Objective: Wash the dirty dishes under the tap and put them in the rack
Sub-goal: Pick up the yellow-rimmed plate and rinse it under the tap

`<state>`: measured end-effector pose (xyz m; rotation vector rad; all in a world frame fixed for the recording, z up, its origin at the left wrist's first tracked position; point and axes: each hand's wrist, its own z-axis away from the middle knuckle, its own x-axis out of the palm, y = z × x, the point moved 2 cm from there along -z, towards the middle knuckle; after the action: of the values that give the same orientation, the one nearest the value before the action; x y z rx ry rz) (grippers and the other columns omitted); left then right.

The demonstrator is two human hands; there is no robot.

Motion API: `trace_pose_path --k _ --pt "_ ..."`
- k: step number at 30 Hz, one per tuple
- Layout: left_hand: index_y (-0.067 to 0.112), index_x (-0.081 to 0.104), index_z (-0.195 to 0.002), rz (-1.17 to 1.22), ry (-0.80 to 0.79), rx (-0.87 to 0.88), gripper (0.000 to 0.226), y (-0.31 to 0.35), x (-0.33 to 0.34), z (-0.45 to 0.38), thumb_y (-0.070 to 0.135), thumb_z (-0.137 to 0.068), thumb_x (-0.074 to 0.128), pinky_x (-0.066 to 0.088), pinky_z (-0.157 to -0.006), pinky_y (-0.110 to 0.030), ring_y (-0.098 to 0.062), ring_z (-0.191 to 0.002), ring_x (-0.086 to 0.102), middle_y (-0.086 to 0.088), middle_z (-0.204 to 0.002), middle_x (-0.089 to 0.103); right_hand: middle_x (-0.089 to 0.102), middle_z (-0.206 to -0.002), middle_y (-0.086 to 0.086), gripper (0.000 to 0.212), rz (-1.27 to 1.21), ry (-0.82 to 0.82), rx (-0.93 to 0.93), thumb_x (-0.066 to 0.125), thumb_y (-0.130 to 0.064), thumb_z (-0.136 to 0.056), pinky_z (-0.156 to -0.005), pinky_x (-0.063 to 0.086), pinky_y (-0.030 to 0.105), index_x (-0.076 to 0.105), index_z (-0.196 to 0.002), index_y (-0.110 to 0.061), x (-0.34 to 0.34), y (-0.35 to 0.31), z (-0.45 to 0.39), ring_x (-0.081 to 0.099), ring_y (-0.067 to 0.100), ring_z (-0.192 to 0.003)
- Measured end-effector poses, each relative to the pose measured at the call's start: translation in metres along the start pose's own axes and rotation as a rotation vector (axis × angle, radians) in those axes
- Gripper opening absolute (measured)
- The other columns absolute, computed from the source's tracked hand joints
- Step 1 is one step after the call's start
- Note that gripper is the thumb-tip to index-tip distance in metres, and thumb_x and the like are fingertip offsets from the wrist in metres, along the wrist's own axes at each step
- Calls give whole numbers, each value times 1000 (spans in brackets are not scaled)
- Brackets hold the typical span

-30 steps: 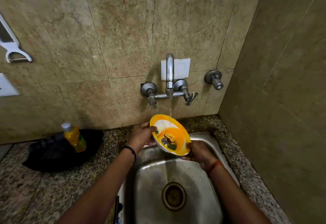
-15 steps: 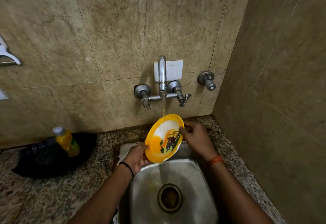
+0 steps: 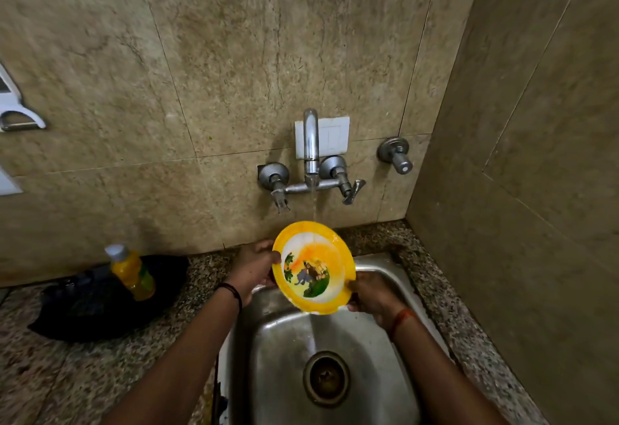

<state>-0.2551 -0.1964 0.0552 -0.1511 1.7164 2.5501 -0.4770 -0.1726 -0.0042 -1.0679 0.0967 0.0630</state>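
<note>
Step in hand, as judged: rinsing one plate under the running tap (image 3: 311,143).

Hands. The left hand (image 3: 255,267) is closed on the upper-left rim of the yellow plate (image 3: 314,267), thumb on the face and the other fingers behind it. The right hand (image 3: 370,299) is closed on the lower-right rim in the same fashion. The plate sits between the two hands, tilted with its face toward the wearer, above the back part of the steel sink (image 3: 398,274).

Water. The stream (image 3: 314,203) falls onto the plate's top edge, beyond both hands, and runs off the lower edge into the basin.

Recommendation. Keep the tilt so the water sheets across the printed centre. Turn the plate rim by rim so the stream reaches the parts under the thumbs. Wet plastic is likely slippery; hold with both hands while turning. The back of the plate cannot be seen and should be rinsed too.

Count. One plate; one tap spout with two lever valves and one separate knob to its right. One yellow bottle (image 3: 132,272) stands on a dark cloth (image 3: 83,310), well left of the left hand. One drain (image 3: 326,378) lies nearer the wearer than both hands. No rack in view.
</note>
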Motion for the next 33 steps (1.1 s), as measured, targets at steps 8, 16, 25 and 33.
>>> trace_pose_path --k 8,16,25,33 --pt "14 59 -92 274 10 -262 27 -30 4 -3 30 -100 38 45 -62 -32 -23 -70 56 -8 -81 60 75 -87 -3 29 61 217 -443 63 -8 -87 -82 57 50 76 -87 -33 -9 1 -4 68 20 -89" --pt "-11 49 -114 1114 -163 -386 46 -31 16 -3 32 -98 38 53 -83 -58 -45 -114 54 -33 -118 58 65 -122 -12 52 421 325 -824 53 12 -85 -101 44 15 66 -123 -20 -16 -13 26 60 -4 -111" --pt "-2 46 -127 909 -94 -184 33 -15 29 -7 -2 -94 46 59 -68 -48 -29 -96 61 -20 -114 62 55 -139 -1 68 447 318 -648 46 10 -81 -102 41 21 46 -142 -20 -24 -21 15 56 19 -124" --pt "5 43 -140 878 -188 -126 47 -9 45 -4 0 -93 49 61 -66 -45 -31 -106 60 -19 -127 59 -8 -162 -1 82 1173 577 -919 37 -3 -85 -120 5 46 -3 -155 -19 -2 -116 8 -7 23 -150"
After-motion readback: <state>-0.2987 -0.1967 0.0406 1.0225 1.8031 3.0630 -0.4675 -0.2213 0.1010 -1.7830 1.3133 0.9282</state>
